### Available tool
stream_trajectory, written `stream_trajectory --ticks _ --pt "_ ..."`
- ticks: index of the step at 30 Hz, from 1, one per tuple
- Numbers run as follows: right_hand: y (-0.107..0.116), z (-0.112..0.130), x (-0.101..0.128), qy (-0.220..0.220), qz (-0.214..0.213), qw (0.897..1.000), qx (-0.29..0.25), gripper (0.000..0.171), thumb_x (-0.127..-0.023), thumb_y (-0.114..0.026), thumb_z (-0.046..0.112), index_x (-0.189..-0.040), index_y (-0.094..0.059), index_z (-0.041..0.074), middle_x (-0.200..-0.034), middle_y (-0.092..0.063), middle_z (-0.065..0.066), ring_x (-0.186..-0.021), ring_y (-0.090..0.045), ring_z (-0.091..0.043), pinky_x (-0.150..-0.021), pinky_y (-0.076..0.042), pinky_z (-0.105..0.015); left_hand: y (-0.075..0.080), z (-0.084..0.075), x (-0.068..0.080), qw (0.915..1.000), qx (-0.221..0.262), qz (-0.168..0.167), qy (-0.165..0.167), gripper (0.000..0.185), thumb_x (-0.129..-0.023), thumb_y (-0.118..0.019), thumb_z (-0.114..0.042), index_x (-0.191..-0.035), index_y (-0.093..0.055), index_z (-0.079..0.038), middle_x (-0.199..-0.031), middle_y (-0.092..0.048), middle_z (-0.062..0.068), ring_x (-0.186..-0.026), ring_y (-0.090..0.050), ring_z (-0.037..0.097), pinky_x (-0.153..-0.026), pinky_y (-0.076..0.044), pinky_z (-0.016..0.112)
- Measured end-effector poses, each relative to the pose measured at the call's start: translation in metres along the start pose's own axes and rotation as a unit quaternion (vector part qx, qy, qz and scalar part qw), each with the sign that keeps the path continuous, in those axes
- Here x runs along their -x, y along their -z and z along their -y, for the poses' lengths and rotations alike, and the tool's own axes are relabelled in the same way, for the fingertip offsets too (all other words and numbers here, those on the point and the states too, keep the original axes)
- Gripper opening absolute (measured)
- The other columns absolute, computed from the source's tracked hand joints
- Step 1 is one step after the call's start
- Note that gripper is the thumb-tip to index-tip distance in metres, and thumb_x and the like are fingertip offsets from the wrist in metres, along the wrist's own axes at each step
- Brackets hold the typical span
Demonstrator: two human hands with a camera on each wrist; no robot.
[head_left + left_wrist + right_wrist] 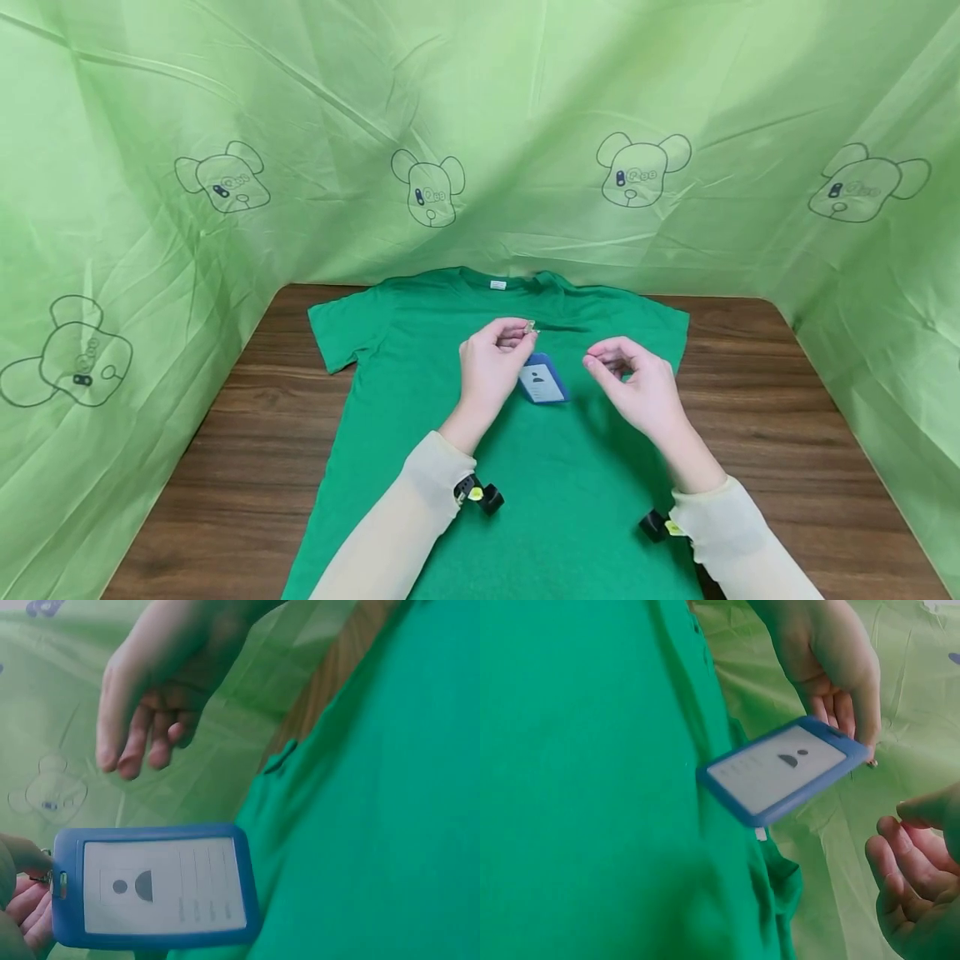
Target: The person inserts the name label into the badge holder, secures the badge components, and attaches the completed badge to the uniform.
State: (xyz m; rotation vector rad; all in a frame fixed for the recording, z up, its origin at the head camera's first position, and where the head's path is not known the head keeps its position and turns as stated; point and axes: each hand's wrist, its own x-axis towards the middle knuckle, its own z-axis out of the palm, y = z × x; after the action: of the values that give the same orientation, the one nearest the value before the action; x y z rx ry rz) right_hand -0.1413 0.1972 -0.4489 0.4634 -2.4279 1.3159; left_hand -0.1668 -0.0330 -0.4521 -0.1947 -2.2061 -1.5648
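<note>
My left hand (491,362) pinches the metal clip (530,327) at the top of the blue badge holder (543,379), which hangs below my fingertips, above the green T-shirt (525,492). My right hand (637,387) hovers just beside the badge, fingers loosely curled, holding nothing.

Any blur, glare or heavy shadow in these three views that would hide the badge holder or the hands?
Head view: even light, sharp, soft shadows only; the badge holder under the left hand reads clearly. Left wrist view: the right hand is soft and shaded, the card sharp. Right wrist view: slight softness on the green T-shirt, no glare.
</note>
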Motion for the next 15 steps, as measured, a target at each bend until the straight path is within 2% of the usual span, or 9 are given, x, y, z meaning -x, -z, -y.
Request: stream_trajectory --ticks 10,15 --pt "-0.001 -0.015 -0.009 -0.039 0.044 0.998 0.031 0.01 -0.102 -0.081 0.016 -0.109 -0.078 0.01 -0.096 -0.079 -0.003 -0.078 -0.069 -0.016 -0.069 -0.055 -0.019 -0.003 0.013 -0.012 0.9992 -0.031 -0.012 0.022 0.012 -0.096 -0.086 -0.014 -0.107 -0.086 -0.01 -0.097 -0.084 0.0 -0.081 -0.079 0.008 -0.075 -0.065 0.026" --pt "-0.006 -0.025 -0.029 -0.068 0.067 0.994 0.049 0.016 -0.105 -0.077 0.022 -0.113 -0.077 0.009 -0.101 -0.079 -0.007 -0.092 -0.075 -0.026 -0.082 -0.061 -0.038 -0.013 0.02 -0.028 0.9974 -0.06 0.003 0.039 0.013 -0.097 -0.085 -0.018 -0.108 -0.085 -0.01 -0.099 -0.084 0.001 -0.085 -0.079 0.009 -0.078 -0.065 0.026"
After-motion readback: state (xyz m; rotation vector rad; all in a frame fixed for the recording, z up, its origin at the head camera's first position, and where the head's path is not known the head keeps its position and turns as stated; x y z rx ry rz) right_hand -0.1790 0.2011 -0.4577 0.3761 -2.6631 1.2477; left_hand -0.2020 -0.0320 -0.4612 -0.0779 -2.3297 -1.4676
